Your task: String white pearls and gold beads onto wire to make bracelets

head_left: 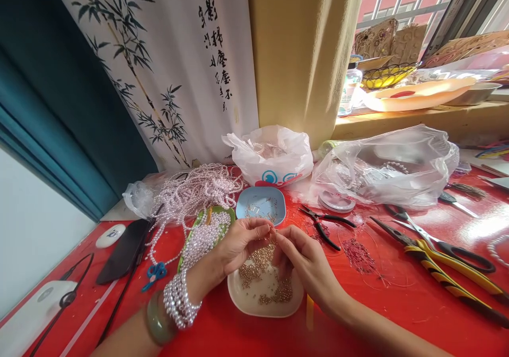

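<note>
Gold beads [262, 277] in dish on red table [397, 304], window [401, 1] behind.

I see glossy red tabletop [397, 304] under my hands. Matt cream plastic dish [242, 301] just below fingertips, shiny gold metallic beads [260, 264] in it. Lustrous smooth pearl strands [191, 192] left of grip. Crinkled translucent plastic bags [392, 166] beyond. Yellow-handled metal pliers [437, 267] right, matt grips.

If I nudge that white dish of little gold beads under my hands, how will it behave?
The white dish looks shallow and light, so it would probably slide easily on the smooth red table. The gold beads lie loose and heaped, so a sharp push would likely send some rolling over the low rim.
</note>
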### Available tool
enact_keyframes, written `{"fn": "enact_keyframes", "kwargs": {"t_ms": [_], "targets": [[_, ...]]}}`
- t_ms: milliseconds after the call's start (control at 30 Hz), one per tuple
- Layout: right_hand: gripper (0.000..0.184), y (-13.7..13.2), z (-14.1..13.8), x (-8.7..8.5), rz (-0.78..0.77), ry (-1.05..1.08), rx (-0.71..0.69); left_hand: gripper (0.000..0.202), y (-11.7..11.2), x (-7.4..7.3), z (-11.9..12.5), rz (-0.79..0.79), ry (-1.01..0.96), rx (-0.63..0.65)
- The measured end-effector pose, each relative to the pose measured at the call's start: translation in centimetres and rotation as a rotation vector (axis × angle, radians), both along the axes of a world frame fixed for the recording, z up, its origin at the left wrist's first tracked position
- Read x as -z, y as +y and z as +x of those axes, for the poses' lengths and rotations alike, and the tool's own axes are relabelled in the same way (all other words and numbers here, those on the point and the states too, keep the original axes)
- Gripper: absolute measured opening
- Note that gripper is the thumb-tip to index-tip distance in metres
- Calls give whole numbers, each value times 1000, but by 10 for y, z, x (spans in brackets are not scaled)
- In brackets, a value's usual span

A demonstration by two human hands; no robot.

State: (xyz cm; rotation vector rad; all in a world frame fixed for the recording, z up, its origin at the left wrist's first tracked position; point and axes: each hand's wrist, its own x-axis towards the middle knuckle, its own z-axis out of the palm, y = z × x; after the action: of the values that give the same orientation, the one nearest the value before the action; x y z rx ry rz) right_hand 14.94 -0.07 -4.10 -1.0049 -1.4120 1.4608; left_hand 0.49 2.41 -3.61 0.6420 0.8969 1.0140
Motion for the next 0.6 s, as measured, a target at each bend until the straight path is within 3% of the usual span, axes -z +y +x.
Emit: {"fn": "enact_keyframes", "kwargs": {"t_ms": [400, 600], "targets": [[24, 3, 1, 6, 12, 12, -12, 26, -1, -4, 0, 36, 71, 17], [25, 5, 1, 8, 14, 18, -23, 28, 4, -18, -14, 211, 276, 87]]}}
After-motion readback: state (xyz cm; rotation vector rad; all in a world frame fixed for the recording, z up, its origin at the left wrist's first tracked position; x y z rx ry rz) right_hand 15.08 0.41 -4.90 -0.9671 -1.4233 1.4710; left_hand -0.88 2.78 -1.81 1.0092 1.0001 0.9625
